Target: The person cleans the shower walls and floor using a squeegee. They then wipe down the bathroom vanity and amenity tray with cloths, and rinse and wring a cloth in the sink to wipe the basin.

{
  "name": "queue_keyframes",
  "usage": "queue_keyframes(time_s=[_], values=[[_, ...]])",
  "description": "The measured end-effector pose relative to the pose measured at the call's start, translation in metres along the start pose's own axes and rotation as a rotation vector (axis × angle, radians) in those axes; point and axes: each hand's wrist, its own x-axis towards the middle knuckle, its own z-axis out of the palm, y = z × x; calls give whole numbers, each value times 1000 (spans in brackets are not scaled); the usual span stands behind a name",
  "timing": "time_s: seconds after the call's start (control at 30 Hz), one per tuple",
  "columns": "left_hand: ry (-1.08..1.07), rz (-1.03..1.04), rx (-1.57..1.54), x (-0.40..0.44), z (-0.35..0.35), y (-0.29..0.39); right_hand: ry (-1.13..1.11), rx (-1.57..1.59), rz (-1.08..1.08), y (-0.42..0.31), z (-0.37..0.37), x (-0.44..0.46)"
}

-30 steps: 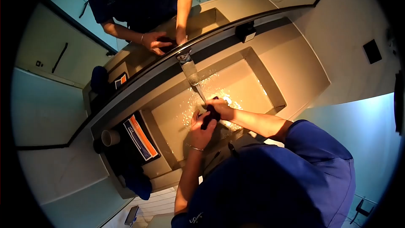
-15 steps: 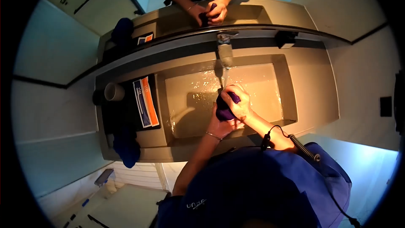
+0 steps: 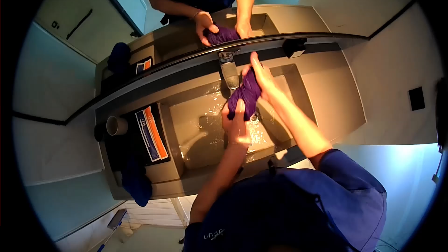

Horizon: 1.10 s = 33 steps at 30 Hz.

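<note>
A bunched purple cloth (image 3: 249, 91) is between my hands, over the sink (image 3: 305, 95) and close to the faucet (image 3: 229, 71). My left hand (image 3: 237, 123) grips its lower end, the thumb lying on top. At the upper right side, my right hand (image 3: 264, 78) holds the cloth with its fingers stretched along it. Part of the fingers is hidden behind the fabric. Rippling water lies in the sink under the cloth.
Left of the sink, a dark tray (image 3: 125, 147) bears a cup (image 3: 116, 125) and an orange, white and blue packet (image 3: 151, 134). Dark blue cloth (image 3: 136, 184) hangs at the counter's front left. A mirror (image 3: 186, 52) stands behind the faucet, with a small black box (image 3: 294, 48) near it.
The purple cloth went from a tight bundle to a longer, looser shape and moved up toward the faucet. My right hand loosened its wrap and stretched out. My head view shifted.
</note>
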Motion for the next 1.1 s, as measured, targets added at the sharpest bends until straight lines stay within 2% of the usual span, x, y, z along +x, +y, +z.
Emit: queue_keyframes(time_s=[0.1, 0.17, 0.27, 0.3, 0.33, 0.37, 0.43, 0.47, 0.5, 0.53, 0.57, 0.6, 0.63, 0.7, 0.73, 0.77, 0.83, 0.87, 0.9, 0.93, 1.0, 1.03, 1.1], values=[[-23, -142, -148, 7, 23, 8, -146, -192, 22, -36, 11, 23], [-59, -166, -223, 9, 22, 0, -192, -138, 124, -47, 10, 17], [3, -102, -182, 13, 4, -19, -94, -146, -28, -17, -4, 12], [15, -84, -173, 14, -3, -26, -64, -2, -20, 1, -9, 4], [181, -88, -71, 10, -4, -23, 2, 94, -63, 20, -11, -10], [143, 73, -26, 20, -23, -39, 67, 190, -110, 41, -12, -23], [37, 227, 212, 9, -42, -31, 192, 695, 147, 91, -22, -37], [-21, 301, 478, 3, -53, -30, 200, 783, 242, 123, -29, -41], [-118, 600, 876, -7, -57, -21, 210, 873, 334, 151, -38, -44], [-217, 690, 1007, -12, -66, -17, 102, 864, 570, 165, -46, -52], [-320, 782, 1131, -17, -73, -13, -13, 846, 801, 176, -56, -57], [-407, 816, 1125, -26, -73, -7, 44, 742, 818, 147, -35, -79], [-486, 833, 1130, -31, -73, -4, -171, 695, 799, 157, -33, -76], [-643, 875, 1137, -37, -69, 4, -242, 440, 855, 145, -27, -81], [-733, 902, 1172, -39, -60, 11, -623, 640, 867, 158, -32, -67], [-792, 953, 1216, -43, -50, 21, -641, 533, 826, 171, -41, -60], [-904, 1054, 1303, -52, -32, 37, -670, 316, 747, 147, -28, -57], [-946, 1110, 1286, -53, -31, 34, -1023, 24, 394, 163, -31, -40], [-1017, 1125, 1319, -52, -31, 26, -1230, -207, -54, 179, -34, -22], [-1086, 1141, 1352, -49, -32, 16, -1269, -280, -30, 153, -17, -26], [-1230, 1095, 1450, -50, -19, 18, -1293, -335, 177, 107, 5, -40], [-1237, 1124, 1430, -48, -16, 15, -1297, -365, 279, 85, 16, -47], [-1252, 1174, 1389, -43, -18, 4, -1068, -490, 749, 85, 29, -44]])
